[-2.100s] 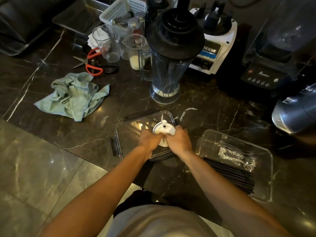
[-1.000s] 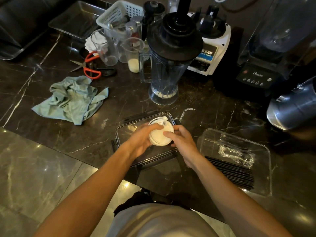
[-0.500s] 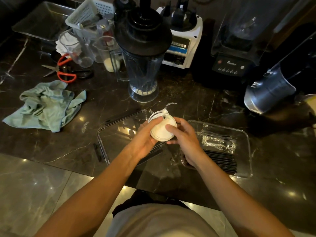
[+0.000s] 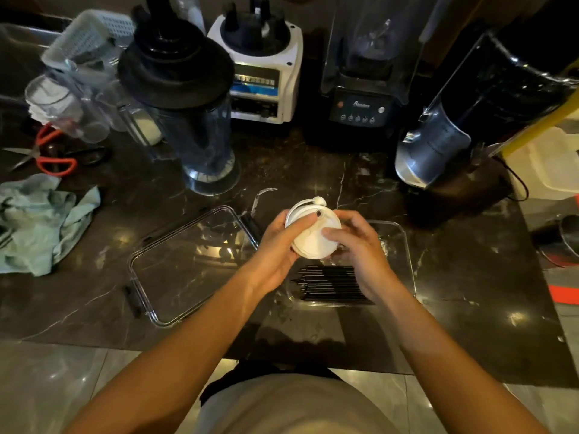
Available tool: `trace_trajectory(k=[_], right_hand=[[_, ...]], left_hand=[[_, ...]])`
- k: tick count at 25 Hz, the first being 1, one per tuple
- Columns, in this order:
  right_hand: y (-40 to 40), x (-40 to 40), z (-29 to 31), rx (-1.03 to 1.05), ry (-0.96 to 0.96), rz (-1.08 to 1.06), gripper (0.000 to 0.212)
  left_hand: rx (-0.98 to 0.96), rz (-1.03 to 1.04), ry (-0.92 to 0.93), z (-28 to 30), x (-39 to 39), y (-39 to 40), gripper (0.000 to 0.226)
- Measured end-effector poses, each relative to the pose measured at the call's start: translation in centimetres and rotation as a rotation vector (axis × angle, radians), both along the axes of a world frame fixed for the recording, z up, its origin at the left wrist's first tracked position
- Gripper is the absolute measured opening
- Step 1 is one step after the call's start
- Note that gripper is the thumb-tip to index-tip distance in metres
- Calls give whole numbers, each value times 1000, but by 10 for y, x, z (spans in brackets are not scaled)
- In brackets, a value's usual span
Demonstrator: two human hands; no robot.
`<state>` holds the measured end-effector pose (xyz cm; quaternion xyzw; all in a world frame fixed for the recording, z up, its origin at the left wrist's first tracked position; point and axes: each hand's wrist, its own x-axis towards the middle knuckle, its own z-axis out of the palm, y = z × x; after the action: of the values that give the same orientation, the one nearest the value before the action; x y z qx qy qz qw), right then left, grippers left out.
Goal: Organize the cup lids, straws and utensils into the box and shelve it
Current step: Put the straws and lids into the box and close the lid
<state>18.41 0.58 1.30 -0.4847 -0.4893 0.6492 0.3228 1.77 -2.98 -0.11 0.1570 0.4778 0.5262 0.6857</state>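
Observation:
A stack of white cup lids [image 4: 313,233] is held in the air between both hands, just above the left end of the clear plastic box [image 4: 407,264]. My left hand [image 4: 275,249] grips the stack from the left, my right hand [image 4: 357,252] from the right. Black straws [image 4: 329,285] lie along the near side of the box. My right hand hides the box's middle. The box's clear lid [image 4: 163,277] lies flat on the counter to the left. A clear plastic utensil [image 4: 261,195] lies behind the lid.
A blender jug [image 4: 188,120], two blender bases [image 4: 263,76] and a steel jug [image 4: 432,151] line the back. Red-handled scissors [image 4: 50,158], a green cloth [image 4: 40,220] and clear cups [image 4: 62,111] sit at the left. The counter edge runs near my body.
Both hands lifted the stack of cup lids off the box's lid and carried it right, over the box. The view has shifted right with them.

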Motion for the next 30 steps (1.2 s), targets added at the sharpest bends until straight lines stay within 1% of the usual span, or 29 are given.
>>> trace_trajectory(k=[3, 5, 7, 11, 14, 17, 19, 24, 27, 30], right_hand=[[7, 20, 4, 16, -34, -8, 31], [12, 34, 7, 34, -64, -4, 33], [16, 44, 8, 48, -88, 17, 34], [21, 52, 7, 34, -100, 1, 31], [22, 52, 3, -4, -119, -21, 27], [24, 52, 0, 25, -188, -4, 28], [25, 54, -2, 24, -200, -7, 27], [26, 53, -9, -65, -139, -58, 21], [28, 50, -12, -73, -178, -39, 20], [32, 51, -14, -96, -182, -9, 23]], left_hand=[[25, -49, -36, 2, 17, 8, 48], [42, -103, -90, 0, 26, 12, 57], [-12, -79, -136, -3, 33, 16, 62], [-90, -15, -81, -9, 43, 23, 49], [-107, -8, -72, -10, 48, 24, 47], [-147, 33, -147, -13, 53, 24, 51], [-175, 40, -186, -15, 54, 25, 55], [-163, -4, -176, -10, 54, 29, 53], [-140, 5, -174, -7, 55, 29, 51], [-162, -1, -140, -9, 56, 26, 57]])
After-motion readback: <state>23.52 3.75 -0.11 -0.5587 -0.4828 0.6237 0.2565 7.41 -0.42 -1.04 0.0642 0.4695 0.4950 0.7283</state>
